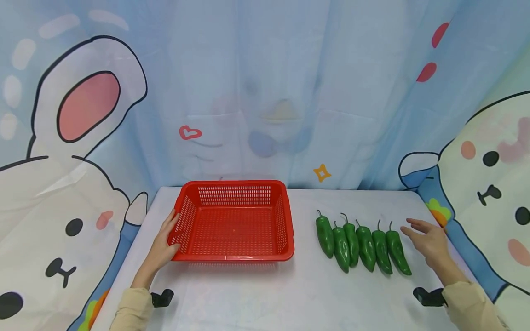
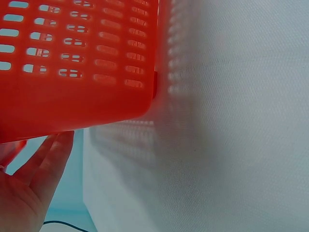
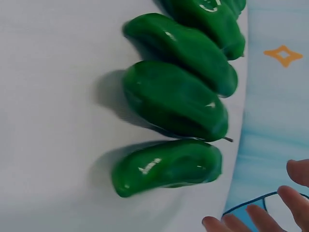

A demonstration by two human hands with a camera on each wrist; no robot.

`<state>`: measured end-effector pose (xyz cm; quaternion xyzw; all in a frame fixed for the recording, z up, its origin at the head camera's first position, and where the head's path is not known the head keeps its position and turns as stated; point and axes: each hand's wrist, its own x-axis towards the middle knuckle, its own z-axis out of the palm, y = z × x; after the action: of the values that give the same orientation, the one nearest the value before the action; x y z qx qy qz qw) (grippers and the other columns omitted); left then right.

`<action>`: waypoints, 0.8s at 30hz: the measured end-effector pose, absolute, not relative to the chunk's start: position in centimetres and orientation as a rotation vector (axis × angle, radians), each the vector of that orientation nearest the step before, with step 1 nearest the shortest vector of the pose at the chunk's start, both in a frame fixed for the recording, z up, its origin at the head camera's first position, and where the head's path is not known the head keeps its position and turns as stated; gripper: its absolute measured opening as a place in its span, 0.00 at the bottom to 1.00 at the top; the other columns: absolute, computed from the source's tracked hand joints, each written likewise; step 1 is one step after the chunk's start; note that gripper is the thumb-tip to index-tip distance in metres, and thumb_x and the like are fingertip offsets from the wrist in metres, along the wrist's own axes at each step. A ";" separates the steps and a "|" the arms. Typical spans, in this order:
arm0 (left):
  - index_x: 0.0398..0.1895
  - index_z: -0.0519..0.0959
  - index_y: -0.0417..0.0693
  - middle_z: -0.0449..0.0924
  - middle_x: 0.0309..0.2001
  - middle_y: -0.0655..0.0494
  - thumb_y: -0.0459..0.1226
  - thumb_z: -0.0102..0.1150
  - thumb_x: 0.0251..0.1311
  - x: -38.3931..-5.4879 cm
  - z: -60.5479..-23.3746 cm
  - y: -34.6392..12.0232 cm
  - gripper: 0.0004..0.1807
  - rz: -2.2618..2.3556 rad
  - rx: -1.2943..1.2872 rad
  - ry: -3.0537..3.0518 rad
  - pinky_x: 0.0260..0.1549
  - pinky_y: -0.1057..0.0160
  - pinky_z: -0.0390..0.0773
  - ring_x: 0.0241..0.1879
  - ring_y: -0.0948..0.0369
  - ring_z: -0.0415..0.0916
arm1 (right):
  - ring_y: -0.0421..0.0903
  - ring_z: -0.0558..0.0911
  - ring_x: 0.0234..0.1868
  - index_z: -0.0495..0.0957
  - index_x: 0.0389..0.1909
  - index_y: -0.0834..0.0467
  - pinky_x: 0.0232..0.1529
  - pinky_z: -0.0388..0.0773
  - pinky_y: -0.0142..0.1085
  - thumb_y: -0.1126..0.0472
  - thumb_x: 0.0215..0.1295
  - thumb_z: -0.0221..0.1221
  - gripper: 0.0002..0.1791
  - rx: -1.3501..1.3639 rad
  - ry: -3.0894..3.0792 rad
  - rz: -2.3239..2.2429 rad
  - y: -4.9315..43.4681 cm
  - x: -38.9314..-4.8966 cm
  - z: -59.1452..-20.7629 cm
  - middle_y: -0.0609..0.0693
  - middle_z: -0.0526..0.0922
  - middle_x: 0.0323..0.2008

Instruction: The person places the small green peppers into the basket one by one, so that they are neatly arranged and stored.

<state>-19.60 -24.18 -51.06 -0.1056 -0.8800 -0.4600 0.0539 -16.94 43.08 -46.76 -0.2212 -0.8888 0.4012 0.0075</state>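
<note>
A red plastic basket (image 1: pixel 233 258) with slotted walls stands on the white table. At its left side my left hand (image 1: pixel 163 241) touches the rim, thumb and fingers spread apart. In the left wrist view, straight fingers (image 2: pixel 54 162) reach the basket's outer wall (image 2: pixel 82 104). Several glossy green peppers (image 1: pixel 366 248) lie side by side in a row, stems mostly pointing away from me. My right hand (image 1: pixel 430 243) hovers just right of the row, fingers loosely extended, holding nothing. In the right wrist view, its fingertips (image 3: pixel 256 217) are apart from the nearest pepper (image 3: pixel 166 166).
A light blue curtain (image 1: pixel 265 92) with cartoon animals hangs behind and beside the white table (image 1: pixel 265 299). Bare table surface lies between the basket and the peppers. Dark wrist devices (image 1: pixel 163 298) are seen below each sleeve.
</note>
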 end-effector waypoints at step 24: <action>0.76 0.53 0.36 0.42 0.78 0.42 0.18 0.50 0.45 -19.7 -51.3 -24.1 0.47 -1.424 -0.293 -2.651 0.50 0.41 0.75 0.73 0.39 0.47 | 0.73 0.70 0.58 0.68 0.63 0.74 0.49 0.75 0.58 0.64 0.65 0.58 0.28 -0.703 -2.828 1.194 42.8 -18.3 -51.1 0.80 0.65 0.61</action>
<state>-19.74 -24.07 -51.33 -0.0968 -0.8753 -0.4700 0.0589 -18.27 42.80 -51.12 -0.2233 -0.8980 0.3792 -0.0040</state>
